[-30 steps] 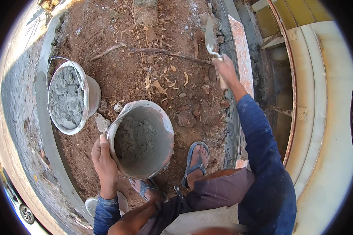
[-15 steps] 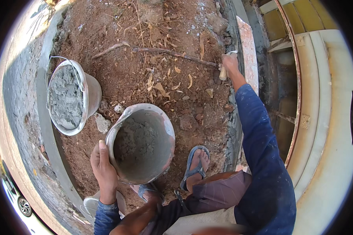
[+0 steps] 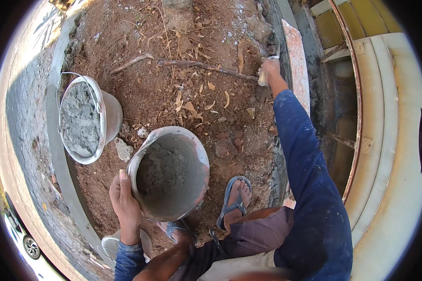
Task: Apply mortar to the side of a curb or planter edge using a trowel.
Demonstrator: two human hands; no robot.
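My left hand [image 3: 125, 199] grips the rim of a bucket [image 3: 200, 187] from its left side, thumb on top. Some wet grey mortar [image 3: 164, 168] lies inside that bucket. At the far right, my right hand [image 3: 271, 71] is wrapped round the pale handle of a trowel [image 3: 262, 79]. Only a narrow bit of its metal shows beyond the fist, beside the mortared edge [image 3: 279, 28] of the bed. Left of the held bucket, a second bucket [image 3: 111, 117] with a wire handle stands tilted in view, full of grey mortar.
Reddish soil [image 3: 225, 42] carries dry leaves and a long stick [image 3: 206, 64]. A whitish board [image 3: 297, 65] runs along the right edge, beside a dark trench [image 3: 340, 107]. A concrete kerb [image 3: 56, 117] borders the left. Another pail [image 3: 110, 244] stands near my left forearm.
My right hand has shifted slightly left and away from me, and the trowel has turned in its grip. My left hand stays on the bucket rim.
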